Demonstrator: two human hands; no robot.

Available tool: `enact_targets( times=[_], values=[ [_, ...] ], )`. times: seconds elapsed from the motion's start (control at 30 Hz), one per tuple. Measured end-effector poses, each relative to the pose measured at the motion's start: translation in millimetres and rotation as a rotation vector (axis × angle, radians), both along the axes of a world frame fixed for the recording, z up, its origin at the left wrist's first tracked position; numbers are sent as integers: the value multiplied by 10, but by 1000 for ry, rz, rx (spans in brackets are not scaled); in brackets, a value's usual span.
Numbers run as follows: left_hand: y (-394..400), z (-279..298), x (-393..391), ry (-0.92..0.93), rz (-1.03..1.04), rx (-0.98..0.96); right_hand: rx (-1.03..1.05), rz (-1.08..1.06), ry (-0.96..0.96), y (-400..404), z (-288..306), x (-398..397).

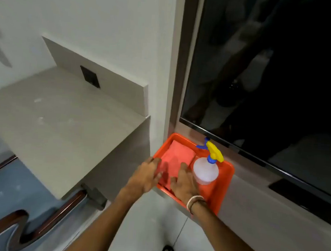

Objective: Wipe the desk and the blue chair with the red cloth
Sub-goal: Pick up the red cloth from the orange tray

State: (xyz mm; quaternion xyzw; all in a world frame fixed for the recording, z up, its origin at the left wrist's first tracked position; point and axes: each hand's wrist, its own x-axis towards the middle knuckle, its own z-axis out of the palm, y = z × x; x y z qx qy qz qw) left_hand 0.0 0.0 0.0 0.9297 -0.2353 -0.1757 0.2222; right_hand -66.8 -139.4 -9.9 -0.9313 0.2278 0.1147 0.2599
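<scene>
Spread both open hands, left (147, 175) and right (185, 182), on red cloth (175, 157) in tray (225, 180) (bottle (205, 170) just right, easily toppled).

The red cloth (175, 159) is seen folded flat in the left part of the orange tray (226, 180); left of the tray the beige desk (59, 123) is seen, with the blue chair (9, 196) tucked beneath it

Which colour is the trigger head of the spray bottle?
Yellow, with blue trigger and collar, on the spray bottle; head view.
</scene>
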Motion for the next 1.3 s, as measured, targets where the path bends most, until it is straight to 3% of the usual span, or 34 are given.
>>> enact_targets(
  times=[0.13, 0.23, 0.37, 0.57, 0.77, 0.9, 0.97, 1.1, 1.2, 1.3],
  values=[
    [-297, -203, 9, 105, 39, 170, 151, -193, 50, -69, -208, 36],
    [-535, -296, 101, 201, 124, 229, 278, -386, -17, -77, -318, 142],
    [-713, -381, 194, 192, 214, 205, 524, -657, -69, -79, -388, 300],
    [-796, -371, 294, 280, 340, 91, 812, -759, -201, -103, -412, 374],
    [-616, -27, 365, 425, 498, -255, 1011, -613, -348, -268, -91, 389],
    [-319, 325, 405, 803, 733, -781, 1207, -426, -295, -348, 340, 521],
    [-76, 512, 445, 959, 755, -1050, 1240, -282, -219, -333, 519, 618],
    [526, 761, 529, 879, 927, -1317, 1278, -50, -92, -153, 701, 880],
    [1049, 798, 561, 734, 1052, -1337, 1334, 74, -30, 82, 685, 1106],
    [1539, 721, 556, 709, 1080, -1354, 1359, 90, 53, 382, 587, 1313]
  ],
)
